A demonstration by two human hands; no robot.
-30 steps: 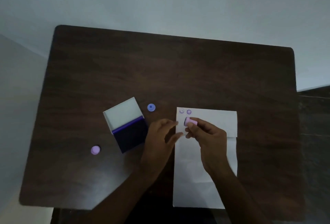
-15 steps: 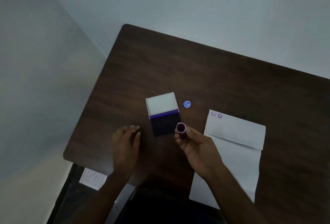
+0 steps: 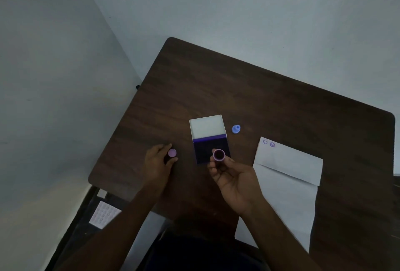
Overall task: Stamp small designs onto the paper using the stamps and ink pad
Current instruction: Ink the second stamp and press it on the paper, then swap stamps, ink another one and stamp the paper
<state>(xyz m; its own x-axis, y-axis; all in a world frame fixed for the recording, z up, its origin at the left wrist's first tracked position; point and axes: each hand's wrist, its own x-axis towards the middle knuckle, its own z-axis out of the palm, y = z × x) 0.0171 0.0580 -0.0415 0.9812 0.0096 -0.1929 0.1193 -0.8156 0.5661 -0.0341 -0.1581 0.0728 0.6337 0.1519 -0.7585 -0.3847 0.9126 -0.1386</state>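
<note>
Dark wood-grain table (image 3: 270,97) matt, white paper (image 3: 290,184) matt and creased, blue stamp (image 3: 236,129) smooth plastic

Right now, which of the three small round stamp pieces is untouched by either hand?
The small blue round stamp, standing alone on the table beside the open ink pad's white lid. The right hand holds the purple stamp; left hand fingers touch the lilac round piece.

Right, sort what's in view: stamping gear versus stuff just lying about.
For the job:
- pink stamp held in right hand
- pink cap at left hand
- open ink pad
- blue stamp
- paper, two prints at its corner

Lying about:
- printed sheet below the table
</note>
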